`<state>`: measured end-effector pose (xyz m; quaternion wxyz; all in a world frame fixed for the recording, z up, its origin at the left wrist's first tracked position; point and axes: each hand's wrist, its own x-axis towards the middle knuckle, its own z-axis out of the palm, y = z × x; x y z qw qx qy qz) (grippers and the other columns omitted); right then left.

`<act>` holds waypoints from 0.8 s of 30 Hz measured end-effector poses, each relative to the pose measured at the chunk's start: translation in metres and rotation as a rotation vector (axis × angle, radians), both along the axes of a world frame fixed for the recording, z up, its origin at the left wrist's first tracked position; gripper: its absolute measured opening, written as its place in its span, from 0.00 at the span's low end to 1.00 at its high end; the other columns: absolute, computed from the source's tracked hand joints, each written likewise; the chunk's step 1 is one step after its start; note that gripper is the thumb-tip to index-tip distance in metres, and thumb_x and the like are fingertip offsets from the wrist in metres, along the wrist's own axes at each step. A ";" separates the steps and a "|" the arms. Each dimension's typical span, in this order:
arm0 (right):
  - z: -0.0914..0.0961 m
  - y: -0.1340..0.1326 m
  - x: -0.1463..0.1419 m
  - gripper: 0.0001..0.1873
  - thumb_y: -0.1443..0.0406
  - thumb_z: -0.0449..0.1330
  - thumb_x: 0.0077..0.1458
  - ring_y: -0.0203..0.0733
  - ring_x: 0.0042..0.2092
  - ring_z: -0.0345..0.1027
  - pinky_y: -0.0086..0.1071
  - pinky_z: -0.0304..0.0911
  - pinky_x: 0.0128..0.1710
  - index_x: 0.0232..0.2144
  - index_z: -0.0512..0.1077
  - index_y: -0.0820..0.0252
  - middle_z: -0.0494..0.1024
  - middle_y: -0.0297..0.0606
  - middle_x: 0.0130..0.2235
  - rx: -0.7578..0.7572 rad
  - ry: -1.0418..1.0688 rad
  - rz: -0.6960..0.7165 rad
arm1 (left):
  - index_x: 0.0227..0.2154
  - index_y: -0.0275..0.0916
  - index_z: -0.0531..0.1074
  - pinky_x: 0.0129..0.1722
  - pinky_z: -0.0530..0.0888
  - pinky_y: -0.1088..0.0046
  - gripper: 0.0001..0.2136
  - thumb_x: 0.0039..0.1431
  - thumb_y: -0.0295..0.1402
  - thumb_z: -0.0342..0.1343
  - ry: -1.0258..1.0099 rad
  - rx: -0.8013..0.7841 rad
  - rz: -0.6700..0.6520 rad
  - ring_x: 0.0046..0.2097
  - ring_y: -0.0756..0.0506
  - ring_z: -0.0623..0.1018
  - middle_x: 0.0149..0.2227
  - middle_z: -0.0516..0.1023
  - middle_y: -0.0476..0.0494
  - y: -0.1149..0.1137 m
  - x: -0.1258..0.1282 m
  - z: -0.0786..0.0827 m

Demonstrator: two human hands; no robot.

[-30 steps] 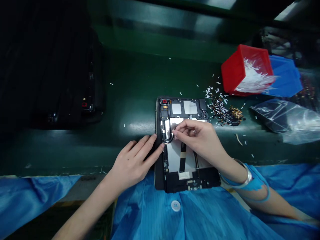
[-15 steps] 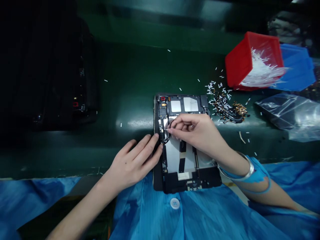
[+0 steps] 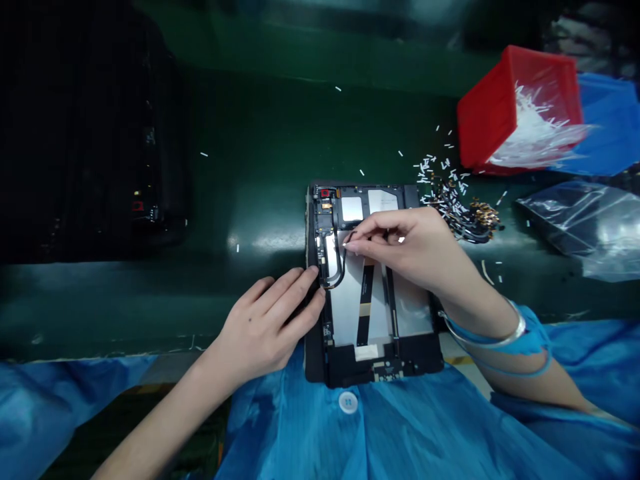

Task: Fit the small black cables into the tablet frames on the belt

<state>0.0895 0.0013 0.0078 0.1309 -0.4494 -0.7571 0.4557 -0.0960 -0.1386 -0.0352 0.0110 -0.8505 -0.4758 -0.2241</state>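
Note:
An opened tablet (image 3: 345, 313) with silver battery panels and flat black ribbons lies at the bench's front edge. My left hand (image 3: 275, 323) rests on its left edge, fingers stretched out and slightly spread, fingertips touching the frame. From the tablet's left side a thin black cable (image 3: 342, 270) curves up in a loop. My right hand (image 3: 407, 243) is over the middle of the tablet, thumb and forefinger pinching the cable's free end. A tiny white bit shows at those fingertips; its kind is too small to make out.
Right of the tablet lies a pile of black cables with gold ends (image 3: 473, 223) among scattered white tube pieces. Behind it are a red bin (image 3: 483, 127) with white pieces, a blue bin (image 3: 610, 127) and a clear plastic bag (image 3: 575, 220). Dark stacked devices (image 3: 90, 153) stand left.
My right hand has shifted slightly up and right, drawing the cable end along, so the loop shows wider. My left hand stays on the tablet's edge. The view has shifted slightly.

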 end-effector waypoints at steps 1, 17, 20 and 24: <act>0.000 0.001 0.000 0.04 0.66 0.65 0.49 0.30 0.23 0.61 0.28 0.56 0.24 0.25 0.77 0.60 0.71 0.30 0.20 0.012 -0.010 0.012 | 0.47 0.30 0.71 0.38 0.73 0.62 0.14 0.60 0.21 0.47 -0.010 -0.001 -0.001 0.49 0.35 0.77 0.51 0.76 0.29 0.000 0.000 -0.001; -0.002 0.002 -0.005 0.05 0.66 0.65 0.49 0.29 0.23 0.56 0.29 0.52 0.26 0.24 0.75 0.61 0.68 0.28 0.19 0.080 -0.103 0.036 | 0.53 0.33 0.71 0.49 0.68 0.59 0.19 0.66 0.38 0.46 0.064 -0.038 -0.034 0.56 0.35 0.72 0.56 0.72 0.33 0.006 0.008 0.004; -0.004 0.002 -0.005 0.05 0.67 0.64 0.49 0.29 0.23 0.57 0.30 0.53 0.27 0.23 0.74 0.60 0.69 0.28 0.19 0.099 -0.105 0.036 | 0.53 0.33 0.71 0.49 0.68 0.59 0.20 0.66 0.39 0.46 0.082 -0.044 -0.037 0.56 0.35 0.72 0.57 0.71 0.33 0.007 0.007 0.003; -0.007 0.002 -0.004 0.05 0.67 0.64 0.50 0.30 0.23 0.58 0.30 0.55 0.27 0.23 0.74 0.60 0.70 0.29 0.20 0.103 -0.073 0.026 | 0.53 0.33 0.71 0.49 0.68 0.59 0.19 0.67 0.38 0.45 0.066 -0.035 -0.033 0.56 0.35 0.72 0.57 0.71 0.33 0.007 0.007 0.002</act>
